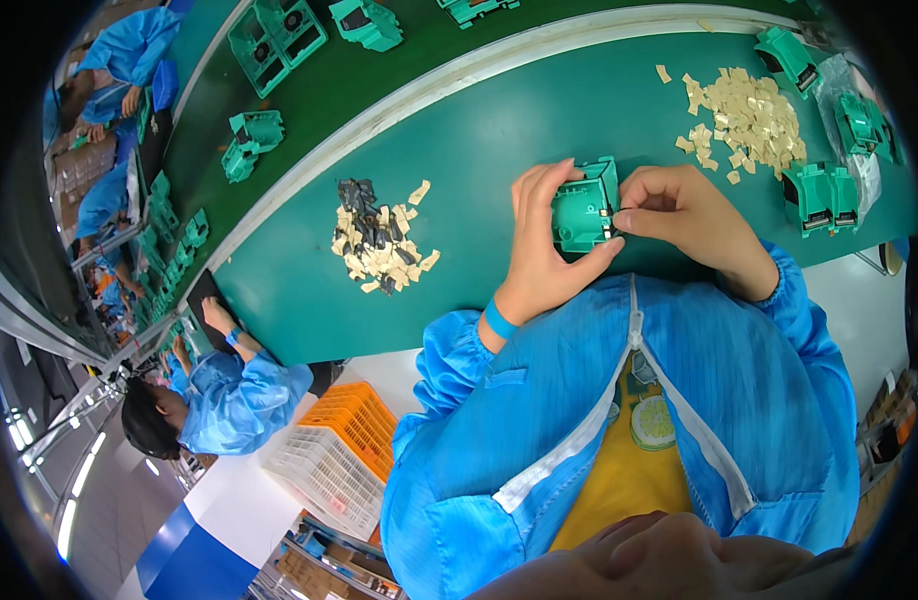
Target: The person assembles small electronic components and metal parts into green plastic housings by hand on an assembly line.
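Note:
A green plastic housing [579, 212] is held above the green table, its hollow inside facing up. My left hand [539, 250] is closed around its left side, thumb on the near edge and fingers over the far edge. At the housing's right edge, the thumb and forefinger of my right hand [684, 212] are pinched together. What they grip, if anything, is too small to make out. Small white and dark parts show on the housing beside these fingertips.
Left on the table [459, 200] lies a mixed pile of cream pieces and black bits [384, 240]. A larger heap of cream pieces [754, 115] lies at right, near more green housings [821, 195]. Beyond the pale rail, a belt [329, 85] carries housings. A co-worker [234, 400] sits at left near stacked crates [329, 460].

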`<move>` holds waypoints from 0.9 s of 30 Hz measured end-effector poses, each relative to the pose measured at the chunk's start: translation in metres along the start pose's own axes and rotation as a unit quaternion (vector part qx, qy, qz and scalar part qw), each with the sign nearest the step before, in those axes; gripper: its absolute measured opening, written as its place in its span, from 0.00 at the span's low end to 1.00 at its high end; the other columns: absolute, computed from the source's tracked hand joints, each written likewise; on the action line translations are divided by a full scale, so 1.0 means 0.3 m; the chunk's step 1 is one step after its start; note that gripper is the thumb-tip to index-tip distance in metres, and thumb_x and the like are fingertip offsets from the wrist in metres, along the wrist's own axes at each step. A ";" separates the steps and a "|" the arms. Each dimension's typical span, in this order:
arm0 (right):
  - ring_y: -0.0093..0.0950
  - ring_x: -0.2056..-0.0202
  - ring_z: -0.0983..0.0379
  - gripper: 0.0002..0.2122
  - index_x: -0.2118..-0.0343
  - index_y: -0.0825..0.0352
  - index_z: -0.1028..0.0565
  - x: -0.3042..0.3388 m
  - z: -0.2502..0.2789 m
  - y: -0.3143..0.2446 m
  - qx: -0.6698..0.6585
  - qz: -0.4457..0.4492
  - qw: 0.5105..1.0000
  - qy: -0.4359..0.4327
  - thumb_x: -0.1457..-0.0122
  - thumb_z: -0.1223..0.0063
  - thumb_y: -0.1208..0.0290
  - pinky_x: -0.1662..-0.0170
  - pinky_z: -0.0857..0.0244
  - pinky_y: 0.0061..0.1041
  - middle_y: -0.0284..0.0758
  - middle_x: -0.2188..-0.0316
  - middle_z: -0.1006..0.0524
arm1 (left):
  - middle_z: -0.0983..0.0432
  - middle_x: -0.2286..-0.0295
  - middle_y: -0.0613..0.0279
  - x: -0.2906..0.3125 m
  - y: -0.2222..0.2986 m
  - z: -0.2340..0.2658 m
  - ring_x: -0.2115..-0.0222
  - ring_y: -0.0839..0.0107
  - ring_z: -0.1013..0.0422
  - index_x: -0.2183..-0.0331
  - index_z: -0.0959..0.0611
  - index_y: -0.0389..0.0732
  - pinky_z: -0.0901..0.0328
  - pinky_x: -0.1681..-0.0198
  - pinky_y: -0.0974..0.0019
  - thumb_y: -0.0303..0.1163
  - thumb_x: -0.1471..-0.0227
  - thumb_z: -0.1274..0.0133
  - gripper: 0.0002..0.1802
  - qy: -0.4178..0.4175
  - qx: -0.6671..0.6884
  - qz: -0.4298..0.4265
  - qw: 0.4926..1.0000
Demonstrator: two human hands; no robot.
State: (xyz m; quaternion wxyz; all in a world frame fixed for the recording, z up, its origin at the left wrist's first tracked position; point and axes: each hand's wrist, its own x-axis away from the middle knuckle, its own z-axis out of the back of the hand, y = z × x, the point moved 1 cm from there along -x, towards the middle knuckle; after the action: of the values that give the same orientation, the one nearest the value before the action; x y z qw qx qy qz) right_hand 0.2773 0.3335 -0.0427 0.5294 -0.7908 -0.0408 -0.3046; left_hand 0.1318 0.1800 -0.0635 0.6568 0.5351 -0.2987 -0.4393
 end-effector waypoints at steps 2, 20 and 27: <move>0.18 0.68 0.28 0.08 0.71 0.74 0.23 0.012 -0.018 -0.012 0.026 0.032 0.999 0.033 0.40 0.39 0.75 0.63 0.33 0.20 0.31 0.67 0.25 | 0.32 0.45 0.53 -0.008 0.003 0.017 0.42 0.49 0.40 0.42 0.27 0.39 0.43 0.37 0.50 0.29 0.58 0.32 0.40 -0.029 -0.075 -0.022 0.997; 0.19 0.69 0.28 0.07 0.71 0.76 0.23 0.026 -0.081 -0.050 0.089 0.045 0.993 0.065 0.42 0.38 0.77 0.64 0.33 0.20 0.32 0.68 0.26 | 0.38 0.39 0.52 0.028 0.027 0.056 0.39 0.58 0.37 0.41 0.31 0.41 0.36 0.40 0.52 0.19 0.50 0.43 0.34 -0.062 0.007 0.082 0.995; 0.18 0.70 0.28 0.07 0.72 0.75 0.23 0.023 -0.087 -0.042 0.078 0.041 0.994 0.068 0.42 0.38 0.77 0.65 0.33 0.19 0.31 0.69 0.26 | 0.32 0.44 0.50 0.029 0.014 0.034 0.42 0.52 0.35 0.45 0.28 0.42 0.35 0.44 0.56 0.19 0.59 0.40 0.35 -0.014 0.034 0.095 0.995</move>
State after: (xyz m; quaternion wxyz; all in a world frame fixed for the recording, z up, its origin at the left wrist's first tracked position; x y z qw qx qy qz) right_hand 0.2665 0.3146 -0.0222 0.6031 -0.7256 0.0043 -0.3314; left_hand 0.1279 0.1678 -0.0576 0.6730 0.5198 -0.3722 -0.3720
